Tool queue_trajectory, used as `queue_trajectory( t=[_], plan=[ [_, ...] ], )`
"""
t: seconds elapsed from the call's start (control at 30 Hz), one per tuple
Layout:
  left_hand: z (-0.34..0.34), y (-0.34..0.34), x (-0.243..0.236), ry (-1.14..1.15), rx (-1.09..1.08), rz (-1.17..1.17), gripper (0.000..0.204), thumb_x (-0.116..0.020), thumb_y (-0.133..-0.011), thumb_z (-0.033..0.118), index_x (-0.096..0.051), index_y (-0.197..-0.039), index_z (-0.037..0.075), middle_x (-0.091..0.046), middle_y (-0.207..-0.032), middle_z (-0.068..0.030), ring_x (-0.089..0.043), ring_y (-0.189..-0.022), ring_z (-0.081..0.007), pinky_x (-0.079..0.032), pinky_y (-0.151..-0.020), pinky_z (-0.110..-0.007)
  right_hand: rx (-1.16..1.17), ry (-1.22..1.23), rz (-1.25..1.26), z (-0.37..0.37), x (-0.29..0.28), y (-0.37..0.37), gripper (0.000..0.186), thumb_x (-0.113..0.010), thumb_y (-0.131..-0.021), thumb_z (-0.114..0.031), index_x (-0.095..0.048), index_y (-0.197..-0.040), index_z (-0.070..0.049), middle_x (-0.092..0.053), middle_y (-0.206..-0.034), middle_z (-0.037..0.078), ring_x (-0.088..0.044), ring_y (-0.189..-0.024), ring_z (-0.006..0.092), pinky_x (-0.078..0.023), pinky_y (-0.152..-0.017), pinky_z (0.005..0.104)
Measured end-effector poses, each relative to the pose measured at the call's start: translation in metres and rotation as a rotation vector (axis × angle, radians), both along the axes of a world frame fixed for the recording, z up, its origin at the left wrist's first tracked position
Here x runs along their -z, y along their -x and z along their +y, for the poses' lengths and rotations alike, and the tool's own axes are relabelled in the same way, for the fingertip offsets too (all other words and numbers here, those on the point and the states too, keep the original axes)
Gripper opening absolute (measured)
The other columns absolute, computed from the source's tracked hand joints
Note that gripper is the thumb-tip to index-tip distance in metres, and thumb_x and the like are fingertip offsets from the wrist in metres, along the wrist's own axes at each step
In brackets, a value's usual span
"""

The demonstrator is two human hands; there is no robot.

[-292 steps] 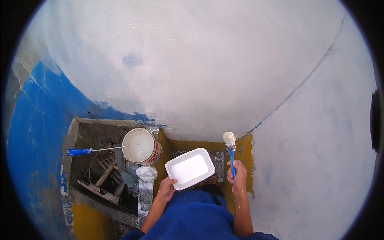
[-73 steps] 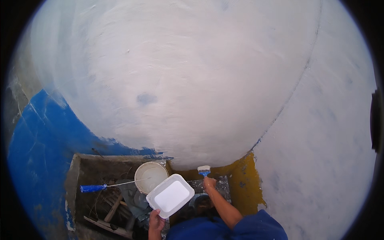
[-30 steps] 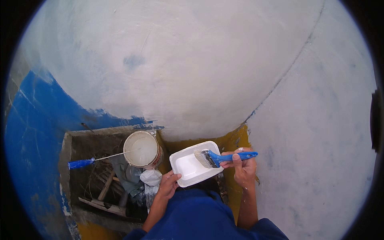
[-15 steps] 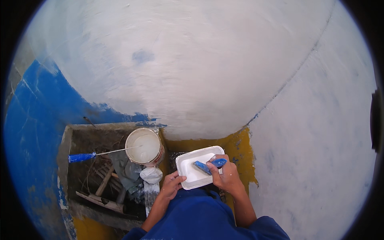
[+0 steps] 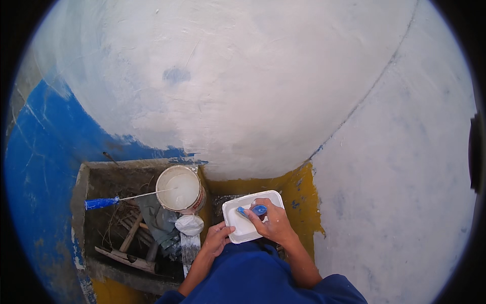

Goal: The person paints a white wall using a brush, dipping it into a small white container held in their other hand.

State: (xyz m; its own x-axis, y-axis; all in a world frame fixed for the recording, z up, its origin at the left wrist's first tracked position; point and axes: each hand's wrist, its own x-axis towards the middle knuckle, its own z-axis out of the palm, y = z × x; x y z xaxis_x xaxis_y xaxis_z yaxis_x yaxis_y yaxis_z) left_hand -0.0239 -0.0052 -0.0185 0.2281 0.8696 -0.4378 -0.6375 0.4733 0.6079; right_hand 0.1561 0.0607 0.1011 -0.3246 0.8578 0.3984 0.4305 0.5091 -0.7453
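Observation:
My left hand [image 5: 217, 238] grips the near left edge of a shallow white tray [image 5: 229, 213], its thumb over the rim. White paint coats the tray's inside. Over the tray, my right hand [image 5: 276, 224] is closed round a blue paintbrush [image 5: 259, 209]. One blue end of the brush points left over the paint; its bristles cannot be made out. To the left stands a bucket [image 5: 200, 201] of whitish liquid. A thin metal rod with a blue handle [image 5: 101, 203] rests across its rim.
Below the bucket sits a white plastic bag [image 5: 190, 225]. A concrete trough [image 5: 78, 202] at left holds wood pieces [image 5: 129, 259] and a grey-green cloth [image 5: 158, 218]. Ahead rises a whitish wall [image 5: 253, 101], with blue paint [image 5: 55, 137] at left and a yellow lower band [image 5: 301, 197].
My right hand has shifted left over the tray and turned the brush, whose blue end now lies nearer the tray's left side. The tray has tilted slightly; my left hand still holds it.

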Motion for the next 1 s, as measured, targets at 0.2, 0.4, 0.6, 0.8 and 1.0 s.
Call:
queue_trajectory(
  t=[0.2, 0.4, 0.6, 0.8, 1.0],
  plan=[
    [-0.001, 0.001, 0.004, 0.007, 0.002, 0.011, 0.043, -0.066, -0.086, 0.016, -0.055, -0.122, -0.004, -0.065, -0.11, -0.0112, -0.066, -0.097, -0.0194, -0.054, -0.087, -0.035, 0.028, 0.272, -0.1, 0.001, 0.008, -0.012, 0.025, -0.074, -0.081, -0.025, -0.068, -0.09, -0.002, -0.068, -0.084, 0.016, -0.067, -0.073, 0.0318, -0.053, -0.065, 0.036],
    [0.002, 0.0, 0.003, 0.013, 0.005, 0.003, 0.042, -0.066, -0.086, 0.016, -0.055, -0.122, -0.004, -0.064, -0.112, -0.0109, -0.065, -0.098, -0.0187, -0.054, -0.087, -0.034, 0.1, 0.157, -0.007, -0.005, -0.005, -0.021, 0.021, -0.079, -0.077, -0.017, -0.07, -0.087, 0.0, -0.07, -0.081, 0.014, -0.068, -0.068, 0.0234, -0.054, -0.062, 0.0307],
    [0.005, 0.001, 0.005, 0.022, -0.004, 0.013, 0.042, -0.066, -0.086, 0.015, -0.055, -0.122, -0.003, -0.064, -0.112, -0.0109, -0.065, -0.099, -0.0186, -0.054, -0.087, -0.034, 0.104, -0.257, 0.066, -0.009, -0.026, -0.025, 0.013, -0.077, -0.075, -0.007, -0.07, -0.082, 0.001, -0.07, -0.079, 0.015, -0.068, -0.066, 0.0247, -0.053, -0.061, 0.0296],
    [0.005, 0.0, 0.002, 0.009, -0.019, 0.014, 0.043, -0.065, -0.087, 0.014, -0.054, -0.123, -0.004, -0.064, -0.111, -0.0118, -0.065, -0.097, -0.0188, -0.055, -0.086, -0.034, 0.143, -0.206, 0.078, -0.022, 0.014, -0.017, 0.01, -0.076, -0.076, -0.005, -0.069, -0.08, 0.002, -0.07, -0.077, 0.016, -0.069, -0.065, 0.0241, -0.053, -0.059, 0.0296],
    [0.009, 0.002, 0.004, 0.011, -0.033, 0.006, 0.042, -0.062, -0.087, 0.011, -0.053, -0.124, -0.007, -0.064, -0.111, -0.0124, -0.066, -0.096, -0.0203, -0.056, -0.083, -0.034, 0.163, -0.196, 0.091, -0.021, 0.01, -0.017, 0.009, -0.074, -0.076, -0.002, -0.07, -0.081, 0.004, -0.07, -0.076, 0.016, -0.069, -0.063, 0.0231, -0.053, -0.06, 0.0292]
  ],
)
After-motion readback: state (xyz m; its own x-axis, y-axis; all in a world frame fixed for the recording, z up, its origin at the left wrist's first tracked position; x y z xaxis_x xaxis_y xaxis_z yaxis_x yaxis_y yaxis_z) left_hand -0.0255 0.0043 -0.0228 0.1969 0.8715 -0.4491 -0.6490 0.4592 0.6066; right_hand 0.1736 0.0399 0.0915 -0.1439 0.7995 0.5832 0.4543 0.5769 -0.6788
